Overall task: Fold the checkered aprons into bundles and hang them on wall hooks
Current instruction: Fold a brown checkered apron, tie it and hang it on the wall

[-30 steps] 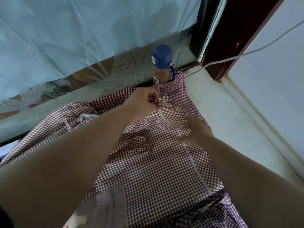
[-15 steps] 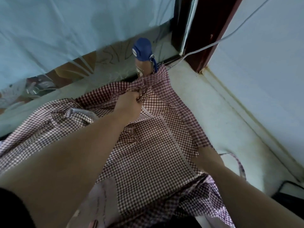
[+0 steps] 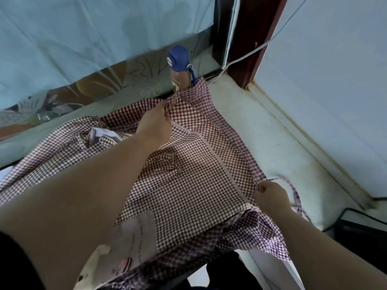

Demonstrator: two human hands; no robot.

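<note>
— Where was the checkered apron seen?
— It was spread across the pale worktop and was stretched between the two sets of fingers.
— How was it held?
— Its far corner was pinched by the fingers of the left hand; a blue-capped bottle was stood just beyond them. The near right edge was gripped by the curled fingers of the right hand, and a thin tie was looped just beside those fingers, on the worktop.
</note>
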